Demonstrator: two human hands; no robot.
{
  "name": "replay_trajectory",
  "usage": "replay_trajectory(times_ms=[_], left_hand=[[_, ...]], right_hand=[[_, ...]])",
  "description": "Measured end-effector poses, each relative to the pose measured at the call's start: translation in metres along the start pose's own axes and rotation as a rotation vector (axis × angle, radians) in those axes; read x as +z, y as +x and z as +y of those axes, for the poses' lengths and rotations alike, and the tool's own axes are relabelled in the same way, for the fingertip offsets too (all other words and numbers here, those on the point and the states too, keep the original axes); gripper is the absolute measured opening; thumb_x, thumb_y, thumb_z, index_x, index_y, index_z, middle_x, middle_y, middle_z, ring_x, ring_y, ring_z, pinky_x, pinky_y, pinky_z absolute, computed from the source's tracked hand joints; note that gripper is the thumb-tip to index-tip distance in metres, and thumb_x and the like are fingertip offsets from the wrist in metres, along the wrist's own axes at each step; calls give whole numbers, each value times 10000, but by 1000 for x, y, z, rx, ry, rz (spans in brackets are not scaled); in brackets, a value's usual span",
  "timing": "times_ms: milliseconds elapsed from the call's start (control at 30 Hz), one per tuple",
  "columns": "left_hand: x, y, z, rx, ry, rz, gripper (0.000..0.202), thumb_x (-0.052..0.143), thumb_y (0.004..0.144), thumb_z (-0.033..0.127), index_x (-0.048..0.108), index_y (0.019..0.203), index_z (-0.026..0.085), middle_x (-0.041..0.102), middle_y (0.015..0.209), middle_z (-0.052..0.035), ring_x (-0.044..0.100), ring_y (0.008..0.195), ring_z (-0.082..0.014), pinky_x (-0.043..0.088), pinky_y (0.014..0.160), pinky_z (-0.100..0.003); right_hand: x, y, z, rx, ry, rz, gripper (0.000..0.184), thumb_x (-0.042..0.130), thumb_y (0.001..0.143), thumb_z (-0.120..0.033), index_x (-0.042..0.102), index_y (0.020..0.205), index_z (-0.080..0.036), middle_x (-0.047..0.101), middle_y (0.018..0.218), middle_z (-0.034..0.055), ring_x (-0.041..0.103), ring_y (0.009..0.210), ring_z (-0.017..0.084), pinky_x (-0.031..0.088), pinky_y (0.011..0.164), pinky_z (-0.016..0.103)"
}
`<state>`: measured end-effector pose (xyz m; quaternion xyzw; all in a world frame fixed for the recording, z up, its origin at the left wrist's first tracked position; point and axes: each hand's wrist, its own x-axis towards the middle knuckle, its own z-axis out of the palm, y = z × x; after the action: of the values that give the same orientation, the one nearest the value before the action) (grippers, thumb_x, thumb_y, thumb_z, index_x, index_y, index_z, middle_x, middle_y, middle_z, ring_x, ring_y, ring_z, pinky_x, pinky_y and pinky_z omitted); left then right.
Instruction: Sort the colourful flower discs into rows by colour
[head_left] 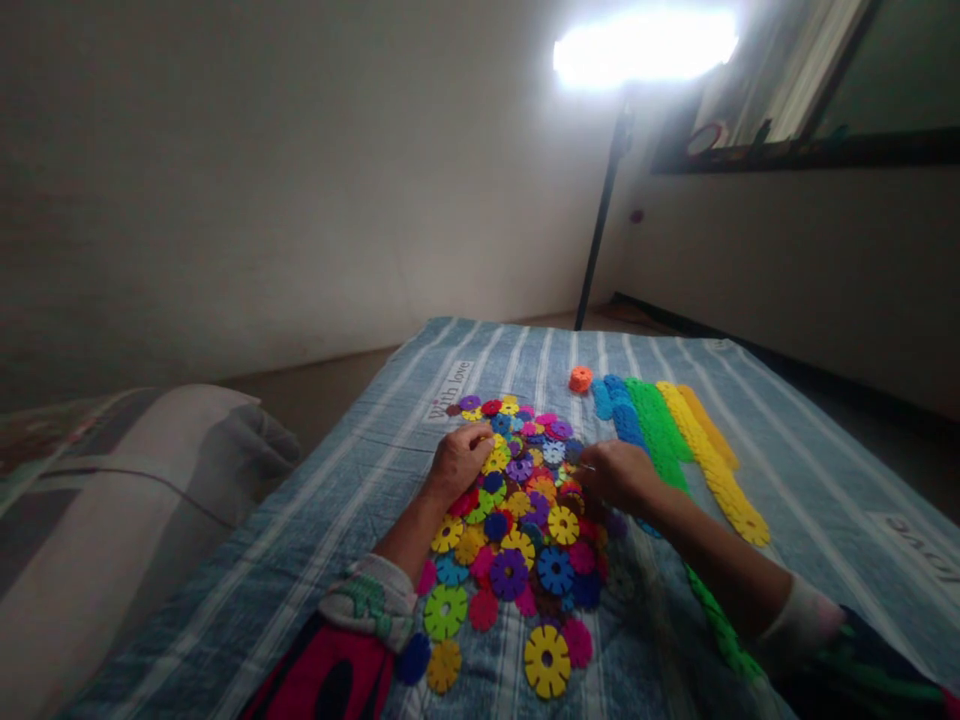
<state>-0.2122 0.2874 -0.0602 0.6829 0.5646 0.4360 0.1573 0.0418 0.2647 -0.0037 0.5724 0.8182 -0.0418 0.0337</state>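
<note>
A heap of colourful plastic snowflake discs (517,520) lies on a blue striped sheet (360,480). My left hand (459,460) rests on the heap's far left side, fingers curled down onto the discs; what they grip is hidden. My right hand (616,472) sits at the heap's right edge with its fingers pinched together over a disc I cannot make out clearly. To the right lie sorted rows of discs: blue (621,412), green (658,425), yellow (716,468) and orange-yellow (712,430). A single orange disc (580,379) lies at the far end of them.
A rolled grey and patterned pillow (112,500) lies at the left beside the sheet. A black lamp stand (600,230) rises behind the bed under a bright light (645,45). A wall with a window ledge (810,155) runs along the right.
</note>
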Motion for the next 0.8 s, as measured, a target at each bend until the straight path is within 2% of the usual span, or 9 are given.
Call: replay_trajectory(times_ms=[167,500,700,800], left_hand=[[1,-1,-1,29,6,-4,184,527,759,265,692,792,192,729,905,-29,665,888,-186,501,872,-295],[1,-1,1,29,19,0,166,530,758,237,687,786,191,731,894,-28,667,865,-180,509,835,-284],[1,-1,2,28,20,4,168,536,757,244,690,799,189,730,914,-37,667,880,-185,509,843,-288],[1,-1,2,27,19,6,160,541,755,244,690,788,195,729,896,-27,667,866,-183,514,829,-284]], right_hand=[[1,4,-4,57,-4,-19,324,513,894,-433,734,922,-198,727,952,134,678,906,256,430,649,277],[3,5,-6,30,12,-23,312,473,915,-365,737,862,-207,733,917,114,680,867,222,391,625,250],[-6,3,1,-21,85,37,305,435,899,-205,727,812,-189,724,829,92,667,794,189,336,592,241],[-13,9,-3,-59,167,65,290,447,885,-199,729,820,-182,718,808,65,652,779,156,331,589,220]])
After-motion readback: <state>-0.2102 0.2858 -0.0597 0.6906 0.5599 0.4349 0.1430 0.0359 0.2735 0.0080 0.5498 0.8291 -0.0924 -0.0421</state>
